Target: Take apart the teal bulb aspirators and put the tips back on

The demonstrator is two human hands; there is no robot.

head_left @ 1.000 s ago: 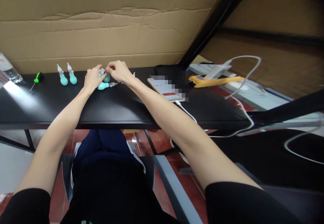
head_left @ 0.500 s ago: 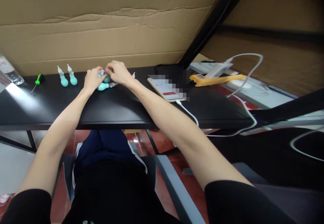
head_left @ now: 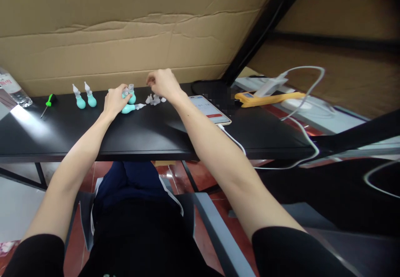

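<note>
My left hand (head_left: pixel 115 101) is closed round a teal bulb nasal aspirator (head_left: pixel 132 97), whose clear collar points up. The fingers cover part of it. Just below, another teal aspirator (head_left: pixel 127 109) lies on its side with its clear tip pointing right. My right hand (head_left: pixel 165 84) hovers above the back of the table, fingers loosely bent and nothing visible in them. Several small clear plastic pieces (head_left: pixel 154 100) lie in a loose group below it. To the left, two more aspirators (head_left: pixel 80 102) (head_left: pixel 91 100) with pointed clear tips lie side by side.
A green-handled screwdriver (head_left: pixel 49 101) and a water bottle (head_left: pixel 14 88) are at the left of the black table (head_left: pixel 146 137). At the right are a phone (head_left: pixel 211 112) on a white cable (head_left: pixel 234 138) and a yellow tool (head_left: pixel 268 98). A cardboard wall (head_left: pixel 125 51) stands behind.
My right hand has left the aspirator at my left hand and moved right and slightly up, uncovering the clear pieces. My left hand has stayed nearly in place.
</note>
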